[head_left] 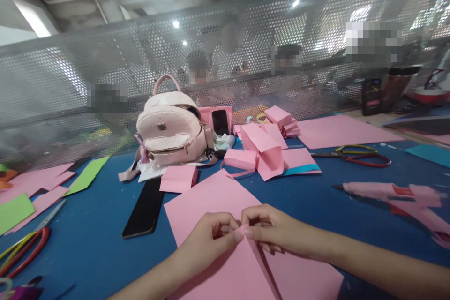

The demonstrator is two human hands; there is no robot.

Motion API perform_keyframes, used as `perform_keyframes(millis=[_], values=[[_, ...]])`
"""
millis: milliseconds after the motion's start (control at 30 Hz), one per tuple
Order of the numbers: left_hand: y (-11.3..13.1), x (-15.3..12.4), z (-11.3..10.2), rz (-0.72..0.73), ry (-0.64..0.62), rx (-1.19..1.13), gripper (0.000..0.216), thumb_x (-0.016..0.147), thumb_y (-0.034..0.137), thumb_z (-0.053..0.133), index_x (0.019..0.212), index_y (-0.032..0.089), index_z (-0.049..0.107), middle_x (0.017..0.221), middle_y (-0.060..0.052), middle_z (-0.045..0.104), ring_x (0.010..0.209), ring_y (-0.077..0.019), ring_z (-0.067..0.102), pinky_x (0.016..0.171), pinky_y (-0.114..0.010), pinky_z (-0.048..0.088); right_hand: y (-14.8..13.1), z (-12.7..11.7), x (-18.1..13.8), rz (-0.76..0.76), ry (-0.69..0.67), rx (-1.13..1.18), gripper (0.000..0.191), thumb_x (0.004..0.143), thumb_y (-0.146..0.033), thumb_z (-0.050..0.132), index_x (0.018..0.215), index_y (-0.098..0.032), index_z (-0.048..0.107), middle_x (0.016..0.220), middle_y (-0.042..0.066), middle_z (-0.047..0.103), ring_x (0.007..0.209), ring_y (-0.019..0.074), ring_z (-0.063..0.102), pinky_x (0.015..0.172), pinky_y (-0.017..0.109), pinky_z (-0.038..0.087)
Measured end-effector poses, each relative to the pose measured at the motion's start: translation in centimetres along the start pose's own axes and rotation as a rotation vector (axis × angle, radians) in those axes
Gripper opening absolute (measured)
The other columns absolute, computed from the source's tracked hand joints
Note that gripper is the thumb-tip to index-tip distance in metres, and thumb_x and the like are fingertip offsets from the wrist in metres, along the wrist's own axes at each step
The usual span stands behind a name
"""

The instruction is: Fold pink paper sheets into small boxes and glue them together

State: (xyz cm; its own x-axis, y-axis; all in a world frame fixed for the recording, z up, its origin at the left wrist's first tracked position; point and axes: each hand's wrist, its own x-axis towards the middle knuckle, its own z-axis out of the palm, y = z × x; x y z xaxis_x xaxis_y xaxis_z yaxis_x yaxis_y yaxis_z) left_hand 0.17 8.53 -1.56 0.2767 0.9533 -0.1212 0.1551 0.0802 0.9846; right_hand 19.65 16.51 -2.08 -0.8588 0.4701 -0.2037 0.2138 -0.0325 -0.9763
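Observation:
A large sheet of pink paper (214, 197) lies on the blue table in front of me, with a folded part of it raised. My left hand (218, 236) pinches the fold's upper tip between thumb and fingers. Right beside it, my right hand (269, 229) pinches the same tip from the other side, and the thumbs almost meet. A slanting edge of the paper runs down from the fingers toward me. Just beyond the sheet sit a small folded pink paper box (178, 178) and a black phone (144, 208).
A pale pink backpack (172, 126) stands against the perforated metal screen (140, 56). Folded pink paper pieces (263, 145) are piled beside it. At right lie scissors (363, 155) and a pink glue gun (397, 194); more scissors (33, 248) lie at left. People show behind the screen.

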Motion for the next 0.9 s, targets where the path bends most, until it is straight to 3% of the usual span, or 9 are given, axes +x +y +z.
perform_keyframes(millis=[367,900], values=[[0.16,0.11,-0.04,-0.002,0.020,-0.044,0.038,0.083,0.042,0.070,0.064,0.017,0.048,0.053,0.010,0.028,0.051,-0.0071,0.019,0.049,-0.025,0.014,-0.17,0.64,0.08,-0.019,0.046,0.100,0.047,0.076,-0.059,0.073,0.071,-0.017,0.051,0.049,-0.008,0.047,0.040,0.0045,0.039,0.039,0.015,0.030],[0.22,-0.03,-0.04,0.010,0.025,-0.041,0.036,0.085,0.042,0.068,0.066,0.018,0.048,0.051,0.011,0.027,0.049,-0.0073,0.017,0.048,-0.025,0.013,0.27,0.47,0.21,-0.021,0.041,0.078,0.035,0.085,-0.048,0.065,0.075,-0.018,0.050,0.049,-0.008,0.049,0.039,0.0047,0.039,0.037,0.015,0.025]])
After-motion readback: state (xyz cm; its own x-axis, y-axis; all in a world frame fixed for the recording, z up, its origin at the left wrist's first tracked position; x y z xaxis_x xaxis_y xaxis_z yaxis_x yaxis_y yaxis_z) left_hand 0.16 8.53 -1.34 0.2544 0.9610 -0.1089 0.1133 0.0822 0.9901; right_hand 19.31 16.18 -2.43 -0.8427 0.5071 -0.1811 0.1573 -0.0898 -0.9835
